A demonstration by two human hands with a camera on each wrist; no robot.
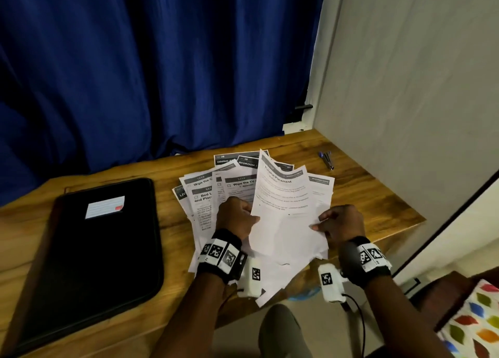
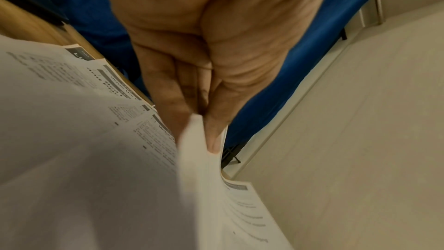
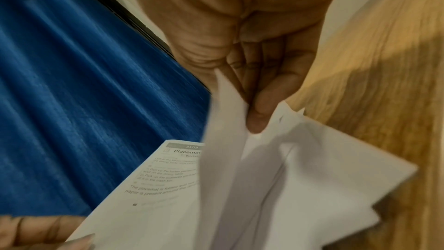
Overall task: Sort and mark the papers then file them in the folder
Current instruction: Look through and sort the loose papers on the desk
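At the far left we see one black folder (image 1: 89, 252) lying closed on the wooden table (image 1: 351, 195), with one white label (image 1: 105, 207) on its cover; the label's lines are too small for us to read, and the folder's near corner runs out of the head view. Just right of it, a fan of printed papers (image 1: 205, 195) lies spread on the table. We cannot count them, since they overlap and the hands cover their lower parts; only scraps of headings such as "Wipe the" and "Bedroom" show.

Our left hand (image 1: 236, 217) pinches the left edge of one raised sheet (image 1: 283, 209), thumb on one side and fingers (image 2: 168, 90) on the other, as the left wrist view shows. That sheet, headed "Placemat Placement", stands tilted above the fan; its smaller text is blurred. Our right hand (image 1: 341, 224) pinches the sheet's right edge, and the right wrist view shows its fingertips (image 3: 258, 119) curled into several loose white sheets at once. How many it holds we cannot tell.

Farther right, near the table's back corner, lie blue pens (image 1: 326, 159), close together, two or three, too small to count. A blue curtain (image 1: 148, 60) hangs behind the table. At the lower right, a cloth with coloured leaf shapes (image 1: 475, 322) is cut off by the frame.
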